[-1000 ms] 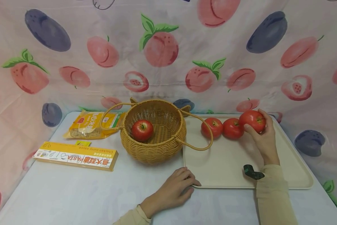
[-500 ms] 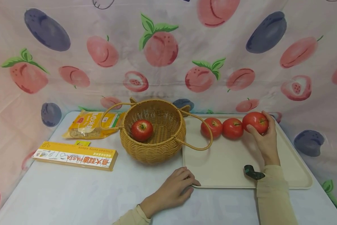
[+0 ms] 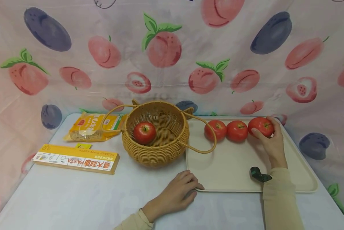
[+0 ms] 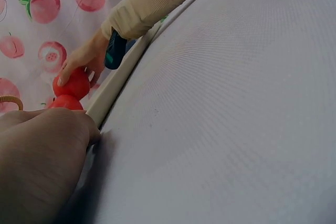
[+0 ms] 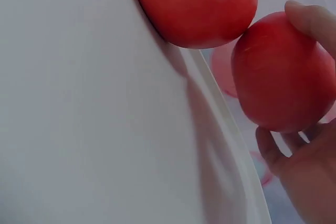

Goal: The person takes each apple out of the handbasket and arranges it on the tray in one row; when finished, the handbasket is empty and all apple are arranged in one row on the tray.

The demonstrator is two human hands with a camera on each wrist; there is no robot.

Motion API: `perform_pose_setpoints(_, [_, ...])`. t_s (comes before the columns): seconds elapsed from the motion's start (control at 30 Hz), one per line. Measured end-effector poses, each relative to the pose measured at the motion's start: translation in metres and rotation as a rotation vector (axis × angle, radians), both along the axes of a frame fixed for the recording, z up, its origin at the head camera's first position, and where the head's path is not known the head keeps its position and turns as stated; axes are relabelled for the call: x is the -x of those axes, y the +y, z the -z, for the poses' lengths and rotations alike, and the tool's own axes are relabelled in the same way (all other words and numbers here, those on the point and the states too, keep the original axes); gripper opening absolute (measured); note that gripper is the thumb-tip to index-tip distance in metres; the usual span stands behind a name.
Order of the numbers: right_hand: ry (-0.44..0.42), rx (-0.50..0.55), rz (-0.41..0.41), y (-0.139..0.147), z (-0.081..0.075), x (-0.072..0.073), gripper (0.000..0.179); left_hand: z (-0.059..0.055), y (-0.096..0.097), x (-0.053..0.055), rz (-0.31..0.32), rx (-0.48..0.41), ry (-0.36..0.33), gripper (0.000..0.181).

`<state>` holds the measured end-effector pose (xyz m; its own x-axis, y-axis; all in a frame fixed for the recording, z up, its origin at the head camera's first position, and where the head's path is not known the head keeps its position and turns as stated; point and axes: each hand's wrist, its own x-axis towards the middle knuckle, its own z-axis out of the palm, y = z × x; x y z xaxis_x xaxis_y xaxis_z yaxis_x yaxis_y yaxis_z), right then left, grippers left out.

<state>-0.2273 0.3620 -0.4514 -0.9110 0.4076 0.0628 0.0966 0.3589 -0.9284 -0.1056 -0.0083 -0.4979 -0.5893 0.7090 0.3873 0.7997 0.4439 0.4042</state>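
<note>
My right hand (image 3: 271, 145) grips a red apple (image 3: 262, 125), thumb on its near side and fingers round the far right side. This apple is at the right end of a row with two more, a middle apple (image 3: 237, 131) and a left apple (image 3: 217, 130), along the back of a cream tray (image 3: 226, 172). In the right wrist view the held apple (image 5: 283, 77) meets its neighbour (image 5: 199, 9). My left hand (image 3: 176, 192) rests at the tray's near left corner, fingers loosely bent, fingertips on the rim.
A wicker basket (image 3: 154, 157) with one apple (image 3: 144, 133) inside stands left of the tray. Its right handle (image 3: 215, 140) hangs out over the tray, overlapping the left apple. Further left lie a yellow food bag (image 3: 91, 127) and a pasta box (image 3: 77, 159). Patterned cloth (image 3: 166, 80) hangs behind.
My right hand has moved slightly right and down with its apple, bringing it into line with the other two. My left hand has stayed at the tray corner.
</note>
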Motion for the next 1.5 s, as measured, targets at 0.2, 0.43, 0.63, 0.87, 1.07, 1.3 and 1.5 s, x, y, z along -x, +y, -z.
perform_pose_setpoints(0.2, [-0.036, -0.057, -0.045, 0.0028, 0.0034, 0.0018, 0.075, -0.0004, -0.0006, 0.0001, -0.004, 0.005, -0.005, 0.025])
perform_pose_setpoints(0.43, [-0.058, -0.147, -0.085, 0.0037, 0.0053, 0.0059, 0.082, -0.0010, -0.0013, 0.0010, -0.005, -0.005, 0.003, 0.025])
perform_pose_setpoints(0.63, [-0.076, -0.155, -0.104, 0.0026, 0.0053, 0.0071, 0.084, -0.0005, -0.0010, 0.0018, -0.002, -0.008, 0.006, 0.025])
perform_pose_setpoints(0.87, [-0.100, -0.181, -0.132, 0.0040, 0.0046, 0.0052, 0.087, -0.0001, -0.0004, 0.0018, 0.004, -0.009, 0.000, 0.024])
perform_pose_setpoints(1.07, [-0.122, -0.221, -0.141, 0.0059, 0.0059, 0.0032, 0.088, -0.0010, 0.0003, 0.0017, 0.009, -0.010, -0.007, 0.025])
perform_pose_setpoints(1.3, [-0.127, -0.192, -0.121, 0.0041, 0.0041, 0.0027, 0.088, -0.0017, 0.0005, 0.0008, 0.002, -0.005, -0.008, 0.025])
perform_pose_setpoints(1.5, [-0.026, -0.117, -0.022, 0.0011, 0.0006, 0.0041, 0.075, -0.0017, 0.0007, -0.0002, -0.003, -0.009, 0.002, 0.025])
